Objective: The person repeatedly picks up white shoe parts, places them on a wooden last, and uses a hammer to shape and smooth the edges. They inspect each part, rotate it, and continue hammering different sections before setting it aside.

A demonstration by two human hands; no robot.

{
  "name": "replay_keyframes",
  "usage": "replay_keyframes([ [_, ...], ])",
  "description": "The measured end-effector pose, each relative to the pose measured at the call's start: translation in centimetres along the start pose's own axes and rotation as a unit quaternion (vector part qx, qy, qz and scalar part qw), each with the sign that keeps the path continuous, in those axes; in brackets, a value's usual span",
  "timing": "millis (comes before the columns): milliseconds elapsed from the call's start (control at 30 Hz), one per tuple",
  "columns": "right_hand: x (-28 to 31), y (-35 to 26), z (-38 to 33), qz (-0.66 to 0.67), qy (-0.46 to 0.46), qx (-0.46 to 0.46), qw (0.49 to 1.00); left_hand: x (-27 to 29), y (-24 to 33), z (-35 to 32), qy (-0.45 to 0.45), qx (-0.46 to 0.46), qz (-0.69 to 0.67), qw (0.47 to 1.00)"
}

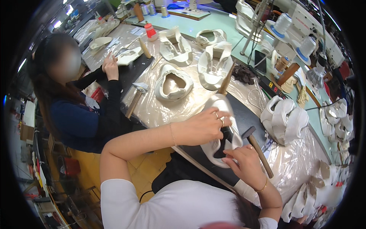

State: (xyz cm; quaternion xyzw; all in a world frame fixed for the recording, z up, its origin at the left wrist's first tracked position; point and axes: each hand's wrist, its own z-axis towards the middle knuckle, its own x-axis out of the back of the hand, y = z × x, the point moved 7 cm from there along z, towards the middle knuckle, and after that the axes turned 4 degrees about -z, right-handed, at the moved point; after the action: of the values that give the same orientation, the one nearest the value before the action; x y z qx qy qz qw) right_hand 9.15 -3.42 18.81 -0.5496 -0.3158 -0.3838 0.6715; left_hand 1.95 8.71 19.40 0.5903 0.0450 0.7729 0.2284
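Observation:
A white shoe upper (217,102) lies on the dark work mat in front of me, its dark-lined opening toward me. Across its middle reaches my left hand (204,126), ringed fingers bent over the upper's edge. My right hand (244,164) pinches the rim near the opening's close end; the fingertips partly hide what they grip. A hammer (259,150) with a wooden handle lies just right of the upper. Beyond it sits a stack of white uppers (286,120).
Several white uppers (175,45) stand on the plastic-covered table (152,108). At left a co-worker's hands (110,66) are over a white piece on a black mat. Another hammer (135,97) lies at the table edge. Thread cones (283,24), a power strip (271,87) and a phone (260,61) are at far right.

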Motion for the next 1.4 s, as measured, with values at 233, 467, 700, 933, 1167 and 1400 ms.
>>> replay_keyframes([
  [233, 4.0, 2.6, 1.8, -0.089, 0.035, -0.055, 0.994, -4.2, 5.2, -0.5, 0.089, 0.090, -0.099, 0.987],
  [467, 1.7, 1.0, 4.2, -0.105, -0.108, 0.154, 0.977, -8.0, 4.6, -1.7, 0.109, 0.116, -0.064, 0.985],
  [700, -2.8, 2.0, 5.1, -0.087, -0.201, 0.252, 0.943, -8.5, 5.0, -4.1, 0.085, 0.122, -0.046, 0.988],
  [933, -7.0, 3.0, 5.5, -0.113, -0.328, 0.245, 0.905, -10.3, 4.6, -4.6, -0.010, 0.107, -0.085, 0.991],
  [1167, -7.8, 2.7, 6.2, -0.102, -0.310, 0.251, 0.911, -9.7, 3.1, -5.3, -0.129, 0.089, -0.131, 0.979],
  [1400, -3.5, 5.6, 5.7, -0.201, -0.186, 0.149, 0.950, -7.2, 2.5, -1.5, -0.105, 0.013, 0.093, 0.990],
])
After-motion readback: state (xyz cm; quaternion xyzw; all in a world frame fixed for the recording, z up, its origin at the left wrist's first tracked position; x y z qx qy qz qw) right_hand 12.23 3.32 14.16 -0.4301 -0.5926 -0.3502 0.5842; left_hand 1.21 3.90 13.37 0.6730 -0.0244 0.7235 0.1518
